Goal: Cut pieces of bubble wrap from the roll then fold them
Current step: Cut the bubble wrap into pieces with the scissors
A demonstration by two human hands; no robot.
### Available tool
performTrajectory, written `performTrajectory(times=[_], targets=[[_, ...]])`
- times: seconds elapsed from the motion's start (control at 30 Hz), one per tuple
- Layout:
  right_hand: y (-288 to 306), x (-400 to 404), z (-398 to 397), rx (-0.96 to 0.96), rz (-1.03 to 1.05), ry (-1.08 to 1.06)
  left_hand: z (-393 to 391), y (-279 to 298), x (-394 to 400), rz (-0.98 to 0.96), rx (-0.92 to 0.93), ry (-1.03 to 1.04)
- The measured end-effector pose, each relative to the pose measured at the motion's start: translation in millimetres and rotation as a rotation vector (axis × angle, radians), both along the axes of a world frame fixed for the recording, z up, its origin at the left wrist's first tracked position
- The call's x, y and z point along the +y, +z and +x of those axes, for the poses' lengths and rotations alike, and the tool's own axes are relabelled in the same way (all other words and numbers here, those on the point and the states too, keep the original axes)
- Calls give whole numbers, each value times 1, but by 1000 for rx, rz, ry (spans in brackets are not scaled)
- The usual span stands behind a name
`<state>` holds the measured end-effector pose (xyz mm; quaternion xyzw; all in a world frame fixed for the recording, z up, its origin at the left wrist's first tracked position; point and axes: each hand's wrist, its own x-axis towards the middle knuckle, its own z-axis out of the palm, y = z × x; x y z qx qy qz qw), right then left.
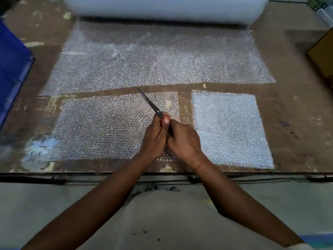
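Both hands are closed together around the handles of the scissors, the left hand and the right hand pressed against each other just above the near sheet; which hand carries the finger loops cannot be told, as the handles are hidden between the fingers. The blades are seen shut or nearly so, and their long axis runs away from the grip toward the far left, with the tip lying over the bare strip of table that separates the near sheet from the unrolled length. That length is still joined to the roll, which lies across the far edge of the table, well apart from the hands. The near sheet lies flat and single-layered, directly under and to the left of the grip, its long axis running left to right; the left hand is judged the nearer to most of it. A whiter, denser square is seen to the right, apart from the near sheet by a narrow gap, and is judged to be a piece already folded. Nothing stands between the hands and either piece. A blue object is seen at the left edge and a cardboard box at the right, both clear of the work.
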<state>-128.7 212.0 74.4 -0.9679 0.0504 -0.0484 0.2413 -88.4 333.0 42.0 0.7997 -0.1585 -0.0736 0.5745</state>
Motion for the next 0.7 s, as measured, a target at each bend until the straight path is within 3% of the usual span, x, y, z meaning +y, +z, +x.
performTrajectory(times=[0.1, 0.2, 0.33, 0.53, 0.7], targets=[[-12, 8, 4, -128, 21, 54, 0, -6, 30, 163, -133, 51], [-22, 24, 10, -132, 148, 109, 0, -16, 79, 362, -226, 221], [-46, 36, 12, -120, 105, 134, 21, -38, 158, 645, -372, 308], [-69, 38, 6, -61, 112, 108, 45, -61, 259, 985, -192, 311], [-62, 40, -2, -131, 104, 44, 38, -78, 287, 1067, -154, 233]])
